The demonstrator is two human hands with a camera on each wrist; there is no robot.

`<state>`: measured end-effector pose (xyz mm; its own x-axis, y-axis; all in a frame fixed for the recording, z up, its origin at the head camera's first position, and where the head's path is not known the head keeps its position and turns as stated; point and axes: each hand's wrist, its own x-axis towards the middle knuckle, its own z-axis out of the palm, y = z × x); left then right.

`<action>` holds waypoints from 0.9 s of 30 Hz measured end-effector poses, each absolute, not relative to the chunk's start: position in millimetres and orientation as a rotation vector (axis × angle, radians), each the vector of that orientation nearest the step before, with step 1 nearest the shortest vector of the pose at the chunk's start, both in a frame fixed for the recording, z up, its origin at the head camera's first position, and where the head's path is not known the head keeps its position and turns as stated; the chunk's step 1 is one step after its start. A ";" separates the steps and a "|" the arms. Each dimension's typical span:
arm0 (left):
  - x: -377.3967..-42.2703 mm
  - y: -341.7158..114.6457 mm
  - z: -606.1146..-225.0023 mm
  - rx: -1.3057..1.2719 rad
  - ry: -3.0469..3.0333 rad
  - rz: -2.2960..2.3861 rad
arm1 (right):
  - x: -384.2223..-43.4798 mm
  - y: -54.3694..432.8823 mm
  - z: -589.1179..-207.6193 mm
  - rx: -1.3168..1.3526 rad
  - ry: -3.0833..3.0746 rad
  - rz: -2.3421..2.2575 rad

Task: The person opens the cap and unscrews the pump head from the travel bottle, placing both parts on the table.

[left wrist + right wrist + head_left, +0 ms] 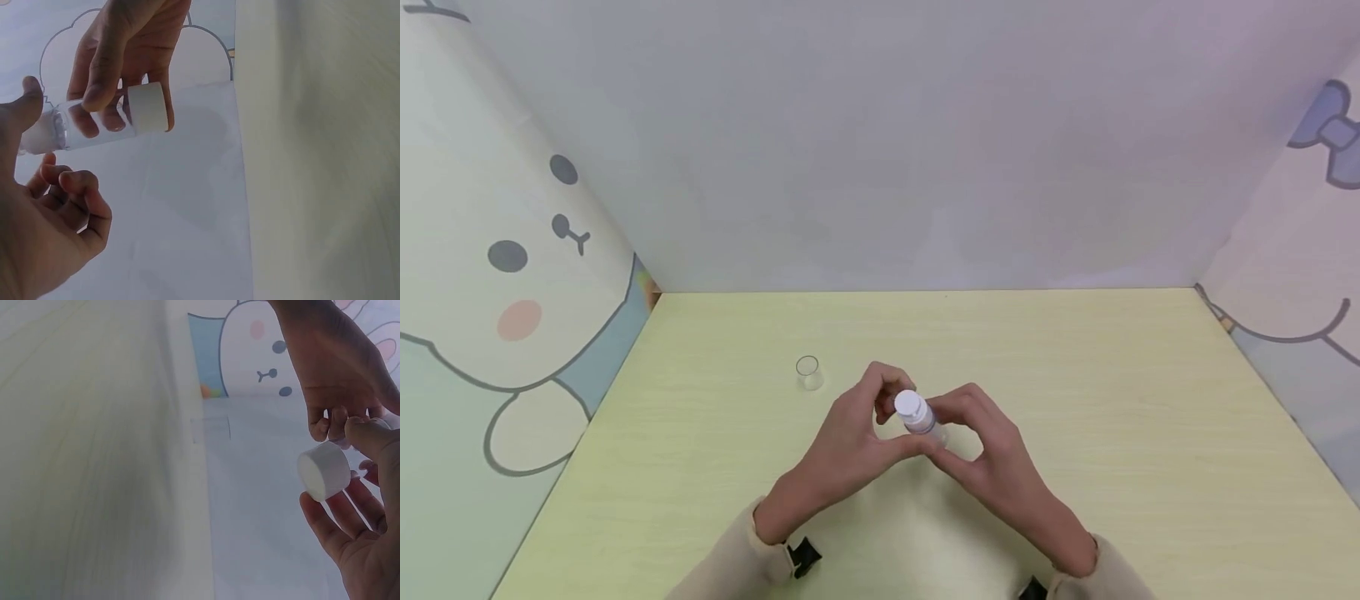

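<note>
A small clear bottle (74, 139) with a white top (908, 403) is between my two hands, upright above the table. At its lower end is a wider white piece (325, 472), pointing down at the table. My right hand (992, 442) grips the clear body, thumb on one side and fingers on the other. Thumb and index finger of my left hand (850, 446) pinch the bottle's white upper part, the other fingers curled in. Farther off to the left, a small clear glass cup (808, 373) stands on the table.
The pale wooden table (1112, 375) ends at a plain whitish back wall (880, 150). Side panels with cartoon animals (512, 275) stand left and right. Beige sleeves (737, 558) and black wrist straps (805, 557) show at the near edge.
</note>
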<state>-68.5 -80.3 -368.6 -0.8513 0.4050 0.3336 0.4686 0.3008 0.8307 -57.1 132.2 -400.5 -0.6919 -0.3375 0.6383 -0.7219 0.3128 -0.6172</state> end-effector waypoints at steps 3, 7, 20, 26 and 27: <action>-70.3 -87.1 -363.6 -0.939 -2.462 -1.528 | -58.6 134.2 -399.9 0.949 -2.186 1.342; -72.5 -96.2 -355.9 -1.087 -2.437 -1.412 | -59.8 135.4 -400.3 0.947 -2.188 1.353; -74.5 -105.9 -350.3 -1.184 -2.421 -1.256 | -61.2 134.5 -403.1 0.972 -2.195 1.392; -76.4 -105.6 -351.5 -1.226 -2.393 -1.210 | -60.4 134.2 -403.0 0.996 -2.188 1.380; -76.7 -105.5 -351.5 -1.231 -2.392 -1.208 | -60.3 134.2 -403.0 1.001 -2.184 1.377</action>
<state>-76.7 -105.5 -351.5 -0.6362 0.5922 0.4946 0.7495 0.3224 0.5782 -60.3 134.2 -403.0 -0.6793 -0.3696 0.6340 -0.7314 0.2701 -0.6262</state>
